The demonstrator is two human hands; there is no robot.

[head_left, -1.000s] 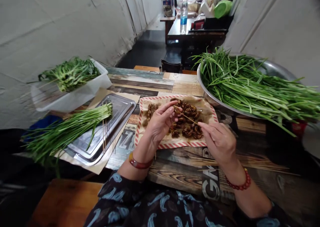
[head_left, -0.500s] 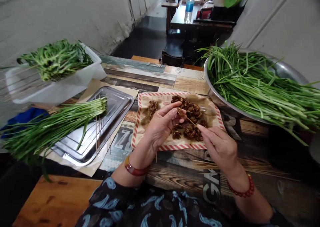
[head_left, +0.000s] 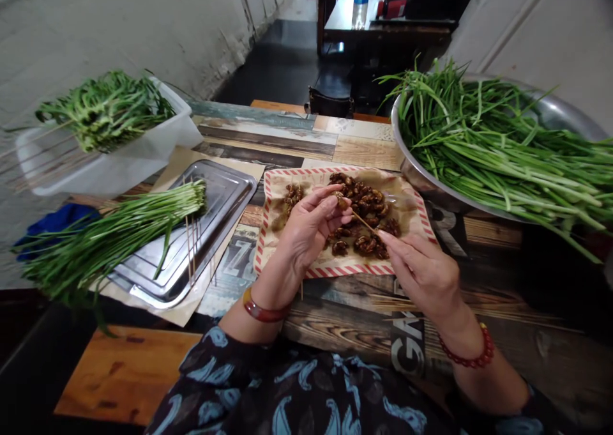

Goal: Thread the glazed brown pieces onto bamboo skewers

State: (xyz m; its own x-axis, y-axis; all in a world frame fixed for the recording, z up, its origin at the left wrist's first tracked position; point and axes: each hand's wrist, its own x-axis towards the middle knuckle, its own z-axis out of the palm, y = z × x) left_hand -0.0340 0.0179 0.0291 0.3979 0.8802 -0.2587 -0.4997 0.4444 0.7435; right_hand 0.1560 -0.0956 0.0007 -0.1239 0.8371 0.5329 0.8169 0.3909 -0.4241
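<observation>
Left hand (head_left: 313, 224): fingertips nearly closed around a glossy brown insect-like morsel (head_left: 341, 200), above red-striped paper (head_left: 406, 221) | right hand (head_left: 424, 266): fingers pinching a thin bamboo skewer (head_left: 364, 222) | morsel probably light, slick, crushable; I'd cradle its sides | skewer looks stiff; grip the shaft

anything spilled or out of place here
No clear spill, but the striped paper has dark stains around the brown pieces, possibly oil. Long green stalks hang over the rim of the metal basin, and the green bundle overhangs the metal tray, which looks untidy.
</observation>
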